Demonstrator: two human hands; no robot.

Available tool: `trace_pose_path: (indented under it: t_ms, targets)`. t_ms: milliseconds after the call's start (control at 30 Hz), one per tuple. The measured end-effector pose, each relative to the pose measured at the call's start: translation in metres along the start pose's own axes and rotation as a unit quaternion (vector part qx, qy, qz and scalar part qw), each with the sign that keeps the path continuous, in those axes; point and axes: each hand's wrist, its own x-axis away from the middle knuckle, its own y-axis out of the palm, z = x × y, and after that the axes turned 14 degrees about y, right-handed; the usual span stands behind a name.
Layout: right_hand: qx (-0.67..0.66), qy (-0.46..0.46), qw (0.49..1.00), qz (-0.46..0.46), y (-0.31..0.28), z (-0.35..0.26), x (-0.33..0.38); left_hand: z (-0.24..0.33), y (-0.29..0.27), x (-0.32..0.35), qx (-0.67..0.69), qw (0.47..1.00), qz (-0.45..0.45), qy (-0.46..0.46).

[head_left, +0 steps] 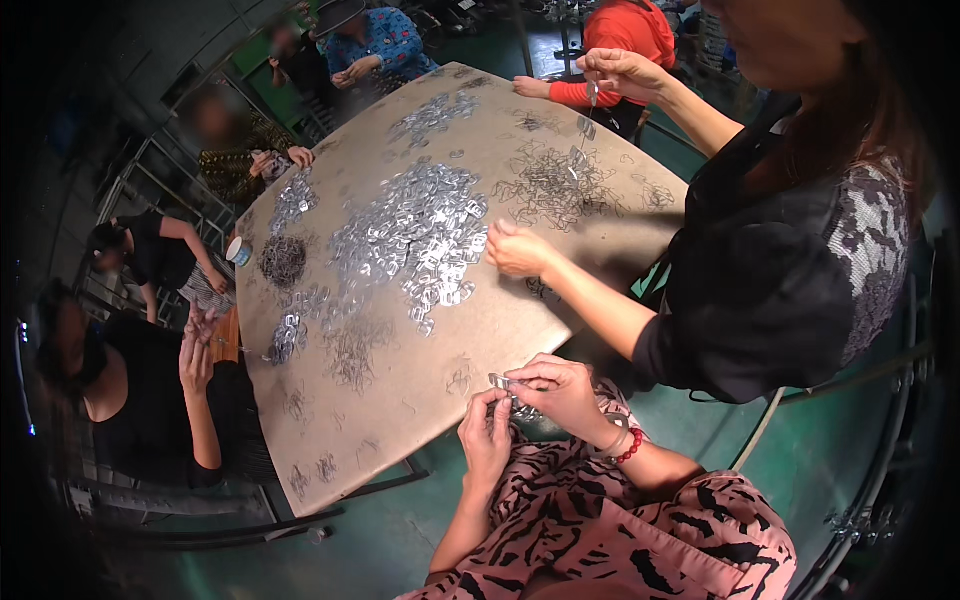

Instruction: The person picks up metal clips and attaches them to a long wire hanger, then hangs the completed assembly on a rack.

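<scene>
My right hand (562,396), with a red bead bracelet at its wrist, pinches a small flat silver metal piece (500,381) just past the table's near edge. Close beneath that piece is my left hand (486,438), its thumb and fingertips pressed together; what they grip is too small to make out. More shiny metal pieces (522,408) show below my right hand, above my lap, partly hidden by the fingers. Nearest to my hands on the tabletop (420,440) lies a small cluster of thin bent wires (458,378).
A large heap of slotted silver metal pieces (420,225) covers the table's middle, with bent wire piles (560,185) around it. At my right, a co-worker's forearm (605,310) reaches across the table. Other people sit along the left and far sides. A small tub (238,251) stands at the left edge.
</scene>
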Motion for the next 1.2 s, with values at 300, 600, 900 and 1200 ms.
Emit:
trace_pose_path:
  t_ms: [300, 600, 900, 1200]
  targets:
    - [-0.202, 0.112, 0.972, -0.046, 0.020, 0.000, 0.010, -0.020, -0.019, 0.029, 0.004, 0.999, 0.033, 0.005]
    - [-0.135, 0.162, 0.973, -0.089, 0.013, 0.007, 0.014, -0.124, -0.125, -0.010, -0.212, 0.970, 0.100, -0.060]
    - [-0.110, 0.173, 0.976, -0.073, 0.007, 0.006, 0.012, -0.235, -0.153, -0.108, -0.304, 0.917, -0.205, 0.157]
    - [-0.077, 0.166, 0.980, -0.072, -0.004, 0.008, 0.013, -0.220, -0.149, -0.096, -0.460, 0.844, -0.248, 0.123]
